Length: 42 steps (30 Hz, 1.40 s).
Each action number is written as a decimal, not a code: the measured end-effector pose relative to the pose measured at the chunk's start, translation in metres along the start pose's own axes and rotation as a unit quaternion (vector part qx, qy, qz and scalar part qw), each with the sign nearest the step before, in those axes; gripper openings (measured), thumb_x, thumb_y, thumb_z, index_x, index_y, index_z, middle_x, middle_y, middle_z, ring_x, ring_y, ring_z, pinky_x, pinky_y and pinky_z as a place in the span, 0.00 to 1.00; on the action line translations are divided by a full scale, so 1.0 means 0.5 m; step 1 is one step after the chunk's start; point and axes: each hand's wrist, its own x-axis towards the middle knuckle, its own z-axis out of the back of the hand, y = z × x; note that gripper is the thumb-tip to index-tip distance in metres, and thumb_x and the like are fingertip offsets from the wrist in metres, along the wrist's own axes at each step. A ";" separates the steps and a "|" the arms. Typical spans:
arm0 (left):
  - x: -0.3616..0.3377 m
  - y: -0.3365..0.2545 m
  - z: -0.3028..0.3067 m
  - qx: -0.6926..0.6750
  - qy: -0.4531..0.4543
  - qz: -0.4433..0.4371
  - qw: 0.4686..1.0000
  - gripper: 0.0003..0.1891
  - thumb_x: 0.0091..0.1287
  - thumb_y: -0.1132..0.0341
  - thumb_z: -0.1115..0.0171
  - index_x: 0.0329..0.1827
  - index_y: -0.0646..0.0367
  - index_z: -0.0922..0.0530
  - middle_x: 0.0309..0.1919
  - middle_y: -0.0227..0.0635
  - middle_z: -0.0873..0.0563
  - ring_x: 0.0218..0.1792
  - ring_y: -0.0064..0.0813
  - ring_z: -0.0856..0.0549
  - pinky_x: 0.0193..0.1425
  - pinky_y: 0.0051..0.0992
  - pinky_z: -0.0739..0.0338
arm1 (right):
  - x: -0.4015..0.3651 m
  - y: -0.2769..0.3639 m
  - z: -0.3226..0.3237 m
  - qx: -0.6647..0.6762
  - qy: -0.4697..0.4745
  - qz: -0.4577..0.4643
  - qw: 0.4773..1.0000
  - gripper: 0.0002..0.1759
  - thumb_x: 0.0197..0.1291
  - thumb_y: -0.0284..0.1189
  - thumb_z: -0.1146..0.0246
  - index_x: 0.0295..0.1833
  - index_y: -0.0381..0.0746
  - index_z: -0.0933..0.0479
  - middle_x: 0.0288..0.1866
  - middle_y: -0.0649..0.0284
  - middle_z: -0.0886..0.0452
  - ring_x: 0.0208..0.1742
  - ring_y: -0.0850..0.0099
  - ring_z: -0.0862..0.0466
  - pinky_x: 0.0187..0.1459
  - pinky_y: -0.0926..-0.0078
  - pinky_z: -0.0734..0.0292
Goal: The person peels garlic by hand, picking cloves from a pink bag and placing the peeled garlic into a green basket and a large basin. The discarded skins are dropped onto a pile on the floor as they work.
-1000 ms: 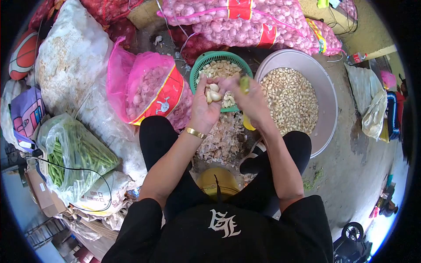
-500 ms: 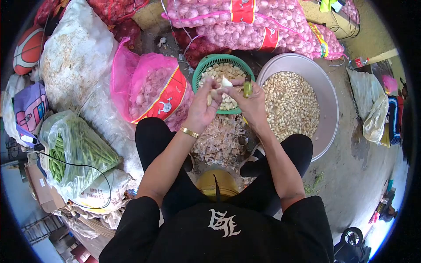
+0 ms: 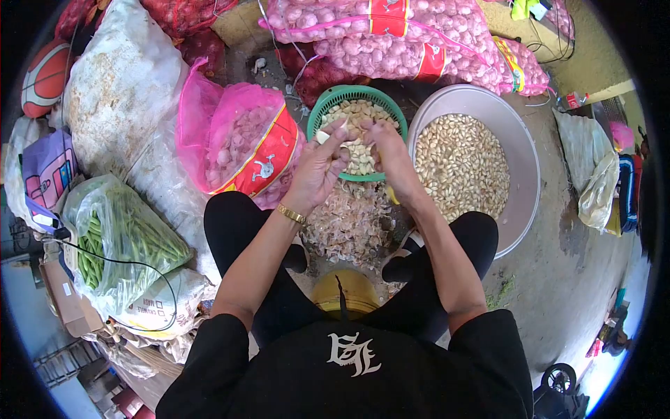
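My left hand [image 3: 321,164], with a gold watch on its wrist, is closed around pale garlic cloves [image 3: 322,137] above the near left of a green basket [image 3: 315,112]. Close beside it, over the basket's right half, my right hand [image 3: 388,150] has its fingers curled. A bit of yellow handle [image 3: 392,195] shows under that hand, seemingly a small knife; its blade is hidden. Peeled cloves [image 3: 359,157] lie in the basket. Garlic skins [image 3: 347,227] are heaped on the floor between my feet.
At the right stands a wide pale tub [image 3: 522,188] with many cloves [image 3: 464,164]. An opened pink net bag of garlic [image 3: 244,140] leans at the left, and full garlic sacks [image 3: 447,42] lie behind. Green beans in a plastic bag [image 3: 129,241] sit at left.
My hands have moved apart. The left has shifted slightly left and down with cloves; the right has turned, and the yellow handle now shows lower, near the wrist.
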 end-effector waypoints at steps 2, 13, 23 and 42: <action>0.008 -0.002 0.018 0.013 0.013 -0.019 1.000 0.11 0.70 0.65 0.37 0.50 0.57 0.25 0.38 0.37 0.16 0.25 0.14 0.24 0.22 0.11 0.34 | 0.002 0.001 0.013 0.075 0.022 -0.101 0.992 0.20 0.71 0.46 0.46 0.51 0.39 0.24 0.33 0.72 0.29 0.32 0.83 0.31 0.34 0.83 0.34; 0.011 0.011 0.000 0.104 0.050 -0.075 0.991 0.09 0.69 0.63 0.36 0.45 0.57 0.22 0.34 0.36 0.15 0.24 0.15 0.24 0.23 0.14 0.35 | 0.000 -0.010 0.017 -0.096 0.073 -0.018 0.993 0.23 0.75 0.46 0.52 0.47 0.34 0.25 0.30 0.63 0.28 0.33 0.75 0.27 0.37 0.75 0.30; 0.017 0.025 0.000 0.204 0.042 -0.056 0.977 0.10 0.70 0.64 0.38 0.49 0.58 0.21 0.35 0.30 0.15 0.24 0.13 0.24 0.26 0.14 0.32 | 0.010 -0.023 0.017 0.000 0.028 -0.037 0.999 0.17 0.68 0.39 0.39 0.43 0.32 0.22 0.34 0.63 0.19 0.37 0.76 0.23 0.43 0.76 0.28; 0.010 0.010 0.002 0.214 0.047 0.039 0.975 0.13 0.71 0.62 0.40 0.55 0.54 0.23 0.42 0.30 0.17 0.25 0.10 0.28 0.26 0.10 0.37 | 0.014 0.004 0.024 -0.016 0.029 -0.015 0.999 0.16 0.66 0.37 0.37 0.39 0.33 0.21 0.33 0.65 0.19 0.35 0.80 0.24 0.39 0.80 0.28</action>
